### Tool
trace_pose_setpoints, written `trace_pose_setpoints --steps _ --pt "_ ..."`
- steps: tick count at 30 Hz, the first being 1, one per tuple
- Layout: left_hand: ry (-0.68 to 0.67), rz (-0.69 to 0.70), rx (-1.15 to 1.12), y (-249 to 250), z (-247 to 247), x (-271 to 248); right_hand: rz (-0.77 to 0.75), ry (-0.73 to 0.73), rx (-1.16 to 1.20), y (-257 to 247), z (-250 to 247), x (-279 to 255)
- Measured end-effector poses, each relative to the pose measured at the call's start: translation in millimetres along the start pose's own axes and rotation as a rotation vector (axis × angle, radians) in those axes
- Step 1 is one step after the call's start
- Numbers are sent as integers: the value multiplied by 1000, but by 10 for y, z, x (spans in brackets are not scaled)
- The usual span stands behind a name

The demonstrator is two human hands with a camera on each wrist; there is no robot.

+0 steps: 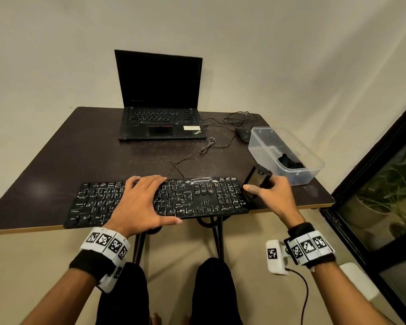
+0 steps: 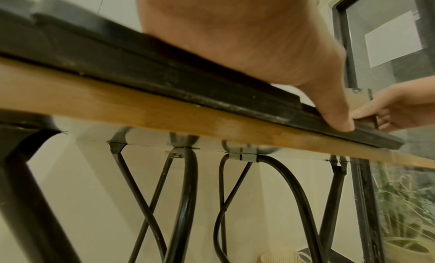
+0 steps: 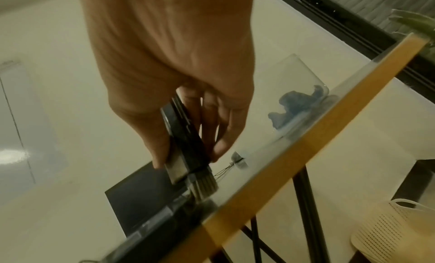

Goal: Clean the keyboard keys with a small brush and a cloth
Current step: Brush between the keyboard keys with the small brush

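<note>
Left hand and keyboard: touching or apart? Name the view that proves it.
Touching. The head view shows the left hand lying flat on the keyboard; the left wrist view shows its thumb on the front edge.

Head cam: high, looking forward and down over the dark brown tabletop (image 1: pixel 56 165) with wood-coloured edge; both hands in frame. Left wrist cam: close, below the edge, looking up along the black keyboard (image 2: pixel 212 92). Right wrist cam: close, tilted, at the right end. All share that front edge.

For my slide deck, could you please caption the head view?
Left hand steadies the keyboard while right hand holds a small brush at its right end.
</note>
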State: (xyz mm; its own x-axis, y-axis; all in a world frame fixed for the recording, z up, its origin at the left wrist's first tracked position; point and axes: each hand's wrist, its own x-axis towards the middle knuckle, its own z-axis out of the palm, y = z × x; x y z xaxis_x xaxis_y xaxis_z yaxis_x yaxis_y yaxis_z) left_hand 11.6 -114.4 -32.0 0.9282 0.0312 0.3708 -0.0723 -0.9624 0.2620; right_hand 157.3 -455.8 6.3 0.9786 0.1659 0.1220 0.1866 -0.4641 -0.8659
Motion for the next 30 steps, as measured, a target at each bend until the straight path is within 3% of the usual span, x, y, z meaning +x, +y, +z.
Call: trace_pose_setpoints --steps 6,11,18,24,30 --pt "-24 -11 14 -123 -47 -35 -86 56 60 91 150 -59" --pt "-38 -30 14 -291 -150 -119 -150 18 98 -2 324 -120" --pt "-70 -4 116 -78 -115 -27 -273 50 130 -248 441 -103" --pt "-94 -6 107 -64 -53 41 -397 -40 135 -277 430 -115" --pt "-82 4 104 -130 -40 15 -389 -96 169 -266 471 -27"
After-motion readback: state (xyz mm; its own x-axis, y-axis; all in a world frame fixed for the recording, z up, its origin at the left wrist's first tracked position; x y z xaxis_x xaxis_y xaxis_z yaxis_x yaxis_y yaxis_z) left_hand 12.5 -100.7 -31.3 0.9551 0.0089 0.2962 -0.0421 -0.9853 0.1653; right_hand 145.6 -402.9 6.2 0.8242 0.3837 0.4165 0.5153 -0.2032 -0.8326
